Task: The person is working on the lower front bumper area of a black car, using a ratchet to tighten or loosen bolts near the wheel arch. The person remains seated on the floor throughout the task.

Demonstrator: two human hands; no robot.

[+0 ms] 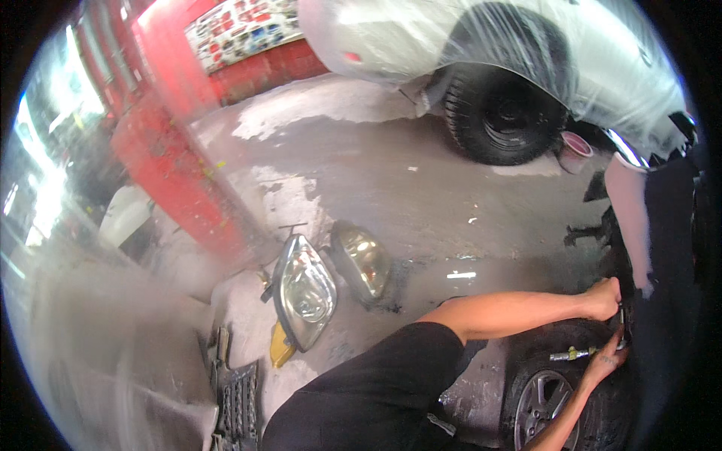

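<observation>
At the right, my left hand [602, 298] reaches out from a black sleeve to the edge of a dark vehicle panel [665, 301]. Its fingers are curled, and whatever they close on is hidden. Just below it, my right hand [605, 361] is wrapped round a metal hand tool [564, 355], with a silver end and a yellow-green fitting sticking out to the left. The tool's other end rises toward my left hand, close against the panel; its exact kind does not show. A wheel with a spoked rim [543, 410] lies under my right forearm.
Two headlights, one clear [304, 293] and one yellowed [362, 261], lie on the floor beside a black grille piece [239, 398]. A red post [177, 173] stands left. Beyond are a plastic-covered white vehicle [383, 37], its tyre [504, 116] and a pink bucket [575, 152].
</observation>
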